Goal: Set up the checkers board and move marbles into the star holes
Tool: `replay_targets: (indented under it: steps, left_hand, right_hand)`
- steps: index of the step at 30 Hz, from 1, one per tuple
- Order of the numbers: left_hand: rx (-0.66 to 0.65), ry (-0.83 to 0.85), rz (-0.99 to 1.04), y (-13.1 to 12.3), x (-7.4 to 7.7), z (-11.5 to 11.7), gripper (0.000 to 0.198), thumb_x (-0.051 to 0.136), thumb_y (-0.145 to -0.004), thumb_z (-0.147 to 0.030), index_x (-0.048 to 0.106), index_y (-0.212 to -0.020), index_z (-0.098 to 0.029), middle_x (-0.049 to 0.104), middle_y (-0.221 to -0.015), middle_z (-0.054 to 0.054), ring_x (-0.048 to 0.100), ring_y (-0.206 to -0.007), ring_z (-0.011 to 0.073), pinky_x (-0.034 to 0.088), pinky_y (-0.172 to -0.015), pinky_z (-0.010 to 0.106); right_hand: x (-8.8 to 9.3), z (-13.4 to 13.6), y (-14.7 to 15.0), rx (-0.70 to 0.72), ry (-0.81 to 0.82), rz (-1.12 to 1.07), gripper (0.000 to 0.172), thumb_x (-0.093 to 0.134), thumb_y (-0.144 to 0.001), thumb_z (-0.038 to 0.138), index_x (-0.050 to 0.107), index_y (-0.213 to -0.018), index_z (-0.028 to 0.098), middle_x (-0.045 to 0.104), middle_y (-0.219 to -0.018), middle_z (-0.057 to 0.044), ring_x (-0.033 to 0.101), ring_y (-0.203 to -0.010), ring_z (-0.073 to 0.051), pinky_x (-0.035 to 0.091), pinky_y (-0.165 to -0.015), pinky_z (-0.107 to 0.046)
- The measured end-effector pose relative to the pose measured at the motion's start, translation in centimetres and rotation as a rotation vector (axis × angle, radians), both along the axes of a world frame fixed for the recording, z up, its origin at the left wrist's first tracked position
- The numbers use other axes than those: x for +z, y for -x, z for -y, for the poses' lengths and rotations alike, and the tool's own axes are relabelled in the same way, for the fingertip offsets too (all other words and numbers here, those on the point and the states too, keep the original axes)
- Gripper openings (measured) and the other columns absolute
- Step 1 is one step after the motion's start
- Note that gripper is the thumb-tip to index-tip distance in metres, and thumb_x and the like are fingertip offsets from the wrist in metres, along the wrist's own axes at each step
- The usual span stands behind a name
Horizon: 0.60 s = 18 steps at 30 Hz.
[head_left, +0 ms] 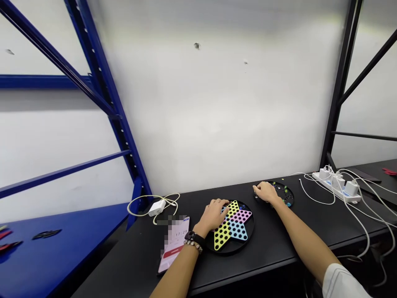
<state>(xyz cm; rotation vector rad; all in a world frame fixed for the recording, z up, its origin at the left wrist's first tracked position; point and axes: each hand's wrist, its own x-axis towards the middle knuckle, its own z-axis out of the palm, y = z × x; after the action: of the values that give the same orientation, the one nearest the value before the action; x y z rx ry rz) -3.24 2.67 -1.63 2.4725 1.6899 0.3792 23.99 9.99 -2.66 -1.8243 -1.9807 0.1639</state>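
Note:
My left hand [213, 214] lies over the left side of a Chinese checkers board [230, 223], its fingers stretched out. The board is a star of yellow, pink and blue points with dark holes, set in a round black tray [252, 234]. A few small dark blue pieces show at the tray's upper right. Farther right, my right hand [266, 192] reaches over the left part of a second round black tray [292, 194] with small green, blue and pale pieces. Its fingers are curled down, and whatever they hold is hidden.
A phone [175, 244] lies left of the board. Behind it are a white charger [157, 207] and its looped cable. On the right stands a power strip [336, 188] with plugs and trailing white cables. The black table [273, 244] meets a white wall.

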Motion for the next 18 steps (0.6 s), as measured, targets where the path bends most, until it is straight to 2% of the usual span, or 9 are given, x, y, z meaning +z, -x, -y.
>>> replay_targets:
  steps: [3, 6, 8, 14, 16, 18]
  left_hand:
    - [0.005, 0.002, -0.004, 0.0, 0.0, -0.1, 0.042, 0.033, -0.097, -0.044, 0.057, -0.128, -0.028, 0.062, -0.124, 0.007, 0.051, -0.119, 0.0276, 0.043, -0.095, 0.041]
    - [0.011, 0.007, -0.006, 0.0, 0.0, 0.0, 0.042, 0.034, -0.097, -0.044, 0.057, -0.128, -0.028, 0.062, -0.125, 0.007, 0.051, -0.119, 0.0268, 0.043, -0.095, 0.039]
    - [0.011, 0.008, -0.005, 0.0, 0.0, 0.0, 0.041, 0.035, -0.097, -0.043, 0.057, -0.128, -0.028, 0.061, -0.125, 0.007, 0.051, -0.118, 0.0267, 0.043, -0.095, 0.039]
    - [0.007, -0.008, -0.01, 0.0, -0.1, 0.0, 0.04, 0.036, -0.097, -0.042, 0.057, -0.128, -0.028, 0.062, -0.125, 0.007, 0.051, -0.119, 0.0269, 0.043, -0.096, 0.04]
    - [0.009, -0.014, -0.022, 0.0, -0.1, 0.0, 0.04, 0.037, -0.097, -0.041, 0.057, -0.128, -0.027, 0.062, -0.125, 0.007, 0.052, -0.119, 0.0268, 0.043, -0.096, 0.039]
    - [0.008, -0.018, -0.028, -0.1, -0.1, 0.0, 0.04, 0.036, -0.097, -0.041, 0.057, -0.128, -0.027, 0.061, -0.125, 0.007, 0.051, -0.119, 0.0268, 0.043, -0.096, 0.039]
  right_hand:
    - [-0.1, 0.2, -0.6, -0.003, 0.035, 0.06, 0.045, 0.041, -0.096, 0.047, 0.067, -0.07, 0.02, 0.068, -0.08, -0.007, 0.061, -0.078, -0.019, 0.035, -0.067, -0.026]
    - [0.2, 0.4, -0.2, -0.019, -0.039, 0.073, 0.043, 0.038, -0.098, 0.045, 0.067, -0.079, 0.02, 0.069, -0.099, -0.008, 0.059, -0.095, -0.022, 0.037, -0.079, -0.03]
    - [0.6, 0.7, 0.6, 0.01, -0.096, 0.055, 0.041, 0.037, -0.099, 0.043, 0.066, -0.083, 0.02, 0.067, -0.103, -0.008, 0.057, -0.101, -0.023, 0.036, -0.083, -0.031]
    - [0.3, 2.7, 4.7, 0.427, -0.036, -0.01, 0.03, 0.046, -0.096, 0.04, 0.066, -0.088, 0.02, 0.065, -0.091, -0.004, 0.057, -0.081, -0.015, 0.036, -0.07, -0.025]
    - [-0.2, 3.2, 5.8, 0.478, -0.041, 0.035, 0.026, 0.05, -0.094, 0.039, 0.067, -0.091, 0.02, 0.064, -0.093, -0.005, 0.057, -0.082, -0.015, 0.036, -0.07, -0.025]
    - [-0.4, 3.5, 6.4, 0.471, -0.028, 0.081, 0.027, 0.05, -0.094, 0.04, 0.067, -0.091, 0.02, 0.064, -0.095, -0.006, 0.058, -0.082, -0.016, 0.036, -0.07, -0.026]
